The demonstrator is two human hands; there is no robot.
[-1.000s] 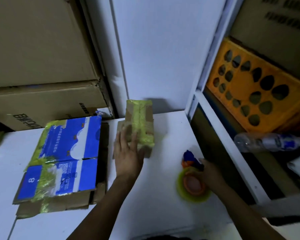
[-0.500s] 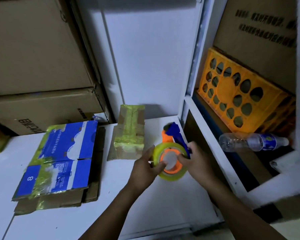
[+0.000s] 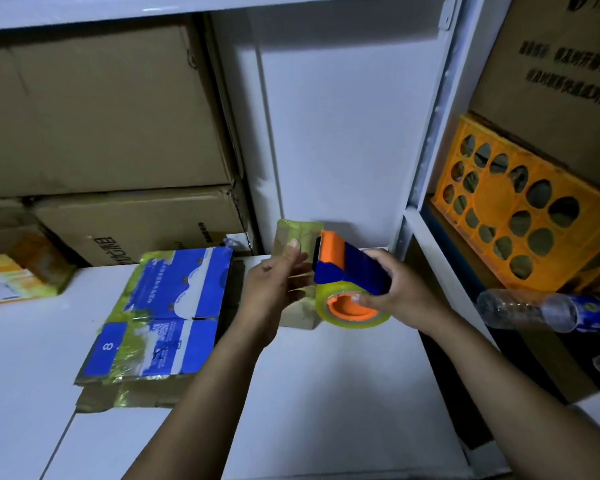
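The tape dispenser [image 3: 350, 285] is held above the table, its long axis running from the roll up to the orange blade end. The right hand [image 3: 402, 292] is wrapped round its roll and handle. The left hand [image 3: 274, 289] is nearer its tape edge, just left of it, with fingers loosely extended. I cannot tell whether it pinches tape. The small taped box [image 3: 302, 228] lies just behind.

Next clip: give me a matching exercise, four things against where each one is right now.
Things
1. tape dispenser
2. flattened blue carton
3. plastic bottle
4. orange crate

Places
A. lying on its side on the right-hand shelf
B. flat on the white table, at the left
C. propped at a tilt, further back on that shelf
D. gripped in the right hand

Pairs: 1-D, 2-B, 3-A, 4-C
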